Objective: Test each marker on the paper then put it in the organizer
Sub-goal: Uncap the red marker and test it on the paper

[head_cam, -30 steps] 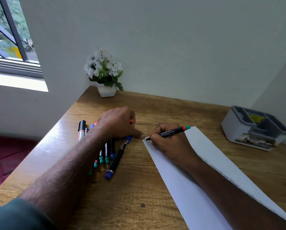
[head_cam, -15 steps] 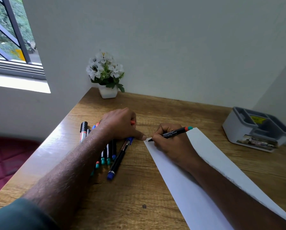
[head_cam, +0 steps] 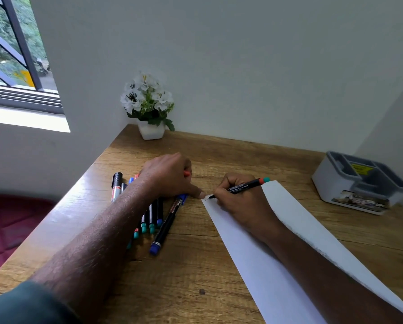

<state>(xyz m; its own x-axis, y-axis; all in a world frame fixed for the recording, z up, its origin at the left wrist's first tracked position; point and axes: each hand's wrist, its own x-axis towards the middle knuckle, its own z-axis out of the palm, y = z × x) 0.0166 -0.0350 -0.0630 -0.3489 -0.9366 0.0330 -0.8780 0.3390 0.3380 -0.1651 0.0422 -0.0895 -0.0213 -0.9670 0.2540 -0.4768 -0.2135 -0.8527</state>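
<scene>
Writing at the paper's (head_cam: 261,265) far corner, the right hand (head_cam: 240,202) pinches a black marker (head_cam: 240,187) in a pen grip, while the left hand (head_cam: 170,176) pins that corner flat, clenched around something orange. Untested markers (head_cam: 153,218) wait beside it on the desk (head_cam: 196,277); the organizer (head_cam: 359,183) sits well apart.

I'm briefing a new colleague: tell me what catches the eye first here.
In the middle of the desk, the right hand presses a black marker to the far corner of the white paper. The left hand lies over a bunch of markers beside it. A grey organizer waits at the far right.
</scene>
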